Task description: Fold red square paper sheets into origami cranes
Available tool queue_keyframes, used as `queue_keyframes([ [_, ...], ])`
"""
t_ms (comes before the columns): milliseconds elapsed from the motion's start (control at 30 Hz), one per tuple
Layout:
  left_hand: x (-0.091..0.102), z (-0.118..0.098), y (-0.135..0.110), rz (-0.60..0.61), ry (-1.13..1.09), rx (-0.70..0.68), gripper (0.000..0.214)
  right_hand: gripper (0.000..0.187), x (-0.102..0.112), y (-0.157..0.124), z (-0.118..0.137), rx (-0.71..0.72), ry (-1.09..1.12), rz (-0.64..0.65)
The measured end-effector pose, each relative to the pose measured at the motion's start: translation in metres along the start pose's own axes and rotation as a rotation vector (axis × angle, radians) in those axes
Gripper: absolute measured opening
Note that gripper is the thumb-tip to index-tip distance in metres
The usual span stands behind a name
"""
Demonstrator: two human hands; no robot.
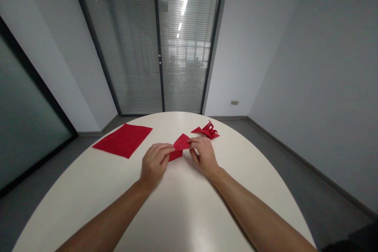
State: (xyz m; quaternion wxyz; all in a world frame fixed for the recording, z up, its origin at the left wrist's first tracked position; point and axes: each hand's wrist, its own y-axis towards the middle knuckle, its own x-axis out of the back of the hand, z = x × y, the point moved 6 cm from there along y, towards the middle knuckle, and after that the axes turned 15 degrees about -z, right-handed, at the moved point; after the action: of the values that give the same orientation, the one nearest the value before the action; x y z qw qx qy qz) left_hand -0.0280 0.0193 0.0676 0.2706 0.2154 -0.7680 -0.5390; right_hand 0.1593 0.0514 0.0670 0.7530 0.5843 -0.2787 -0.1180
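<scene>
Between my hands is a small piece of folded red paper (182, 141), its top coming to a point and a lower flap hanging toward me. My left hand (155, 161) pinches its left side between thumb and fingers. On the right edge, my right hand (204, 152) grips the paper with thumb and forefinger. The paper is just above or on the white table; I cannot tell which. Parts of its edges are hidden under my fingertips.
A flat red paper sheet (124, 141) lies at the left on the round white table (183, 204). Several folded red paper figures (208, 130) sit in a cluster behind my right hand. Beyond the table's far edge stand a glass partition with blinds (132, 47) and pale walls.
</scene>
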Motion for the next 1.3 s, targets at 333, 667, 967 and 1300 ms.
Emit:
queue_keyframes([
  [333, -0.004, 0.018, -0.003, -0.09, -0.092, 0.297, 0.014, 0.025, -0.003, 0.001, 0.002, 0.045, -0.015, 0.009],
  [667, -0.013, 0.029, -0.014, 0.175, 0.213, 0.456, 0.004, 0.037, -0.003, 0.0, -0.001, -0.026, -0.051, 0.014],
  [967, -0.013, 0.047, -0.02, 0.322, 0.375, 0.659, 0.009, 0.028, -0.018, -0.008, 0.011, -0.044, -0.092, 0.347],
  [1300, -0.023, 0.04, -0.022, 0.481, 0.498, 0.348, 0.027, 0.02, -0.031, -0.022, -0.011, -0.199, -0.138, 0.517],
])
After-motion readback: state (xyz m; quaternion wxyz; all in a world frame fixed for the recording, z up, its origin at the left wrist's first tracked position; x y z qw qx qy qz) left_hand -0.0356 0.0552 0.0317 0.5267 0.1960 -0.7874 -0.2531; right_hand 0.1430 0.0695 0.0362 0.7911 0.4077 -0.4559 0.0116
